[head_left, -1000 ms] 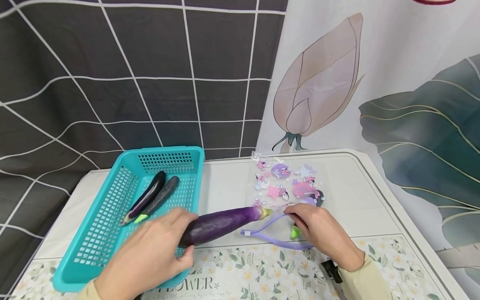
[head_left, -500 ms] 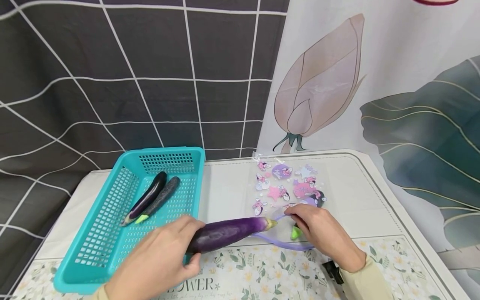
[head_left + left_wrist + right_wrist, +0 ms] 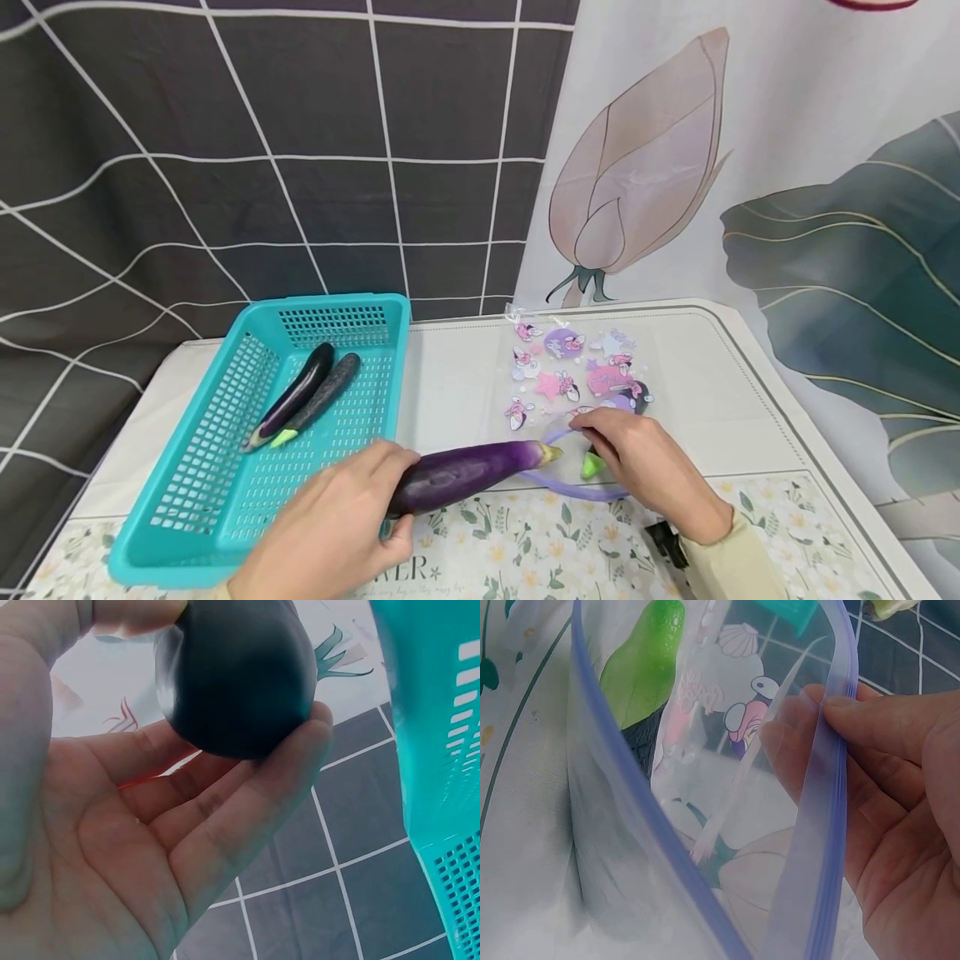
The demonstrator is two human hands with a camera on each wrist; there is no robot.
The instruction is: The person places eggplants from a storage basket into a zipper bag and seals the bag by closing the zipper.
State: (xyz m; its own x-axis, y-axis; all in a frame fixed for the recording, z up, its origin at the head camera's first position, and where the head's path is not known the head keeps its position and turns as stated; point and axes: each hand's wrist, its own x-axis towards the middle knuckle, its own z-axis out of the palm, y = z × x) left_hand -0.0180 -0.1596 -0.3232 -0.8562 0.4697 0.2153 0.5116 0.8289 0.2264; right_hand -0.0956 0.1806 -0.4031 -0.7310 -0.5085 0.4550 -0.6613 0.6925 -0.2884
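Note:
My left hand [image 3: 337,517] grips the thick end of a large purple eggplant [image 3: 465,475], its pale stem end pointing right at the mouth of a clear zip bag [image 3: 547,358]. In the left wrist view the eggplant's dark rounded end [image 3: 236,682] sits between thumb and fingers. My right hand [image 3: 645,458] pinches one purple zip edge [image 3: 829,772] of the bag, holding the mouth apart. Inside the bag lies a dark vegetable with a bright green end [image 3: 645,664], partly covered by the right hand in the head view. Pink and purple cartoon prints cover the bag.
A teal perforated basket [image 3: 187,508] stands on the left, holding a small dark eggplant [image 3: 296,392] and a dark rough-skinned vegetable [image 3: 326,396] with a green end. A floral mat [image 3: 510,550] covers the front of the white table [image 3: 720,392]. Curtains rise behind.
My left hand has moved right and slightly down with the eggplant, bringing its stem end closer to the bag's mouth. The right hand has stayed nearly still on the bag's edge.

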